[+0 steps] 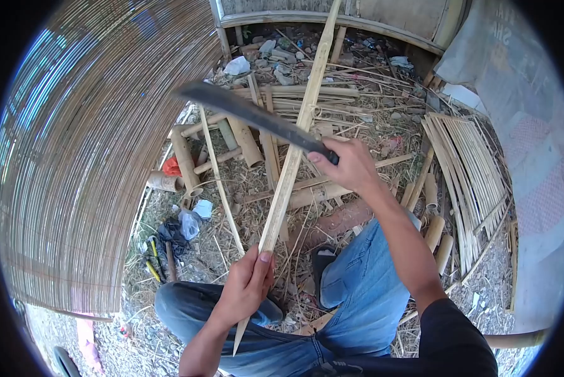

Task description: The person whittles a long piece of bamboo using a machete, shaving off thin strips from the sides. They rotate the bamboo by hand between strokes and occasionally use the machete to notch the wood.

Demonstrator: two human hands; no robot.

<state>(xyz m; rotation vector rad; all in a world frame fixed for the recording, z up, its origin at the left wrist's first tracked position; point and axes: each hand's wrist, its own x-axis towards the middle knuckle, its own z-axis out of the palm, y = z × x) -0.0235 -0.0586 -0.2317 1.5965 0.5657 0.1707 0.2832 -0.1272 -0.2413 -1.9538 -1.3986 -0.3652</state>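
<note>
Bamboo strip: a long pale strip point(288, 179) slants up from between the person's thighs to the top edge of the view, its lower end cut to a point.
Left hand: the left hand point(243, 286) has its fingers closed around the strip near that pointed end, thumb lying along the upper face.
Right hand: the right hand point(350, 164) has its fingers curled tight around the dark handle of a machete point(247, 113), thumb toward the blade.
Machete: its dark blade crosses over the strip and points to the upper left; whether the edge touches the bamboo, I cannot tell.
Legs: blue jeans point(364, 276), knees bent and apart, a dark sandal point(320, 270) on one foot.
Ground ahead: cut bamboo tubes point(182, 152) lie among loose slivers, near an orange bag point(171, 166).
By the left knee: black plastic point(171, 234) and a yellow-and-black tool point(153, 269).
Left side: a tall slatted blind point(99, 163).
Right side: a fanned row of bamboo slats point(467, 173), beside a pale hanging sheet point(524, 207).
</note>
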